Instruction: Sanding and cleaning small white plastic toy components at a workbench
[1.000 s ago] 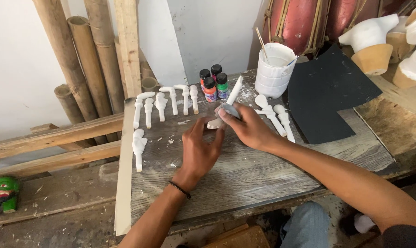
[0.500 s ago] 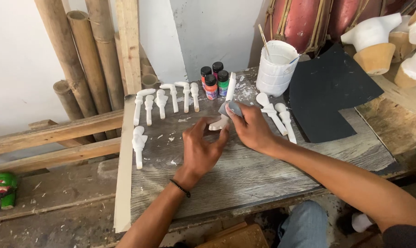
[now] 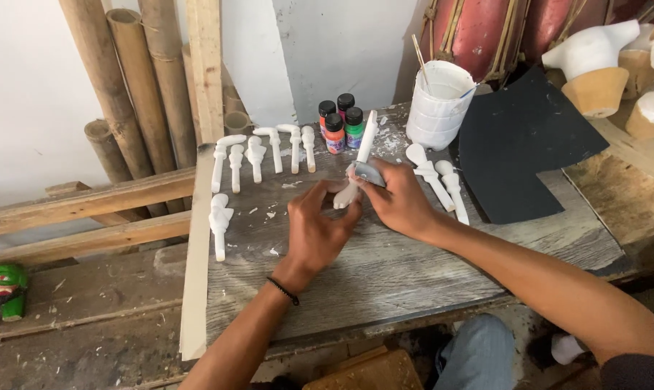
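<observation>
The white carved piece [image 3: 357, 167] sits mid-table, held between both hands just above the boards. Its long axis runs from near-left up to far-right, the slim end pointing at the paint bottles [image 3: 339, 121]. The right hand [image 3: 399, 202] is on its right, fingers [image 3: 374, 189] clamped on a grey scrap of sandpaper [image 3: 367, 173] pressed to the piece's middle. The left hand [image 3: 316, 230] comes from the near side, its fingers [image 3: 339, 189] pinching the thick lower end. More white pieces [image 3: 262, 153] lie in a row to the far left, two others [image 3: 437, 179] just right. A white cup [image 3: 437, 108] stands farther right on the table [image 3: 414, 282].
</observation>
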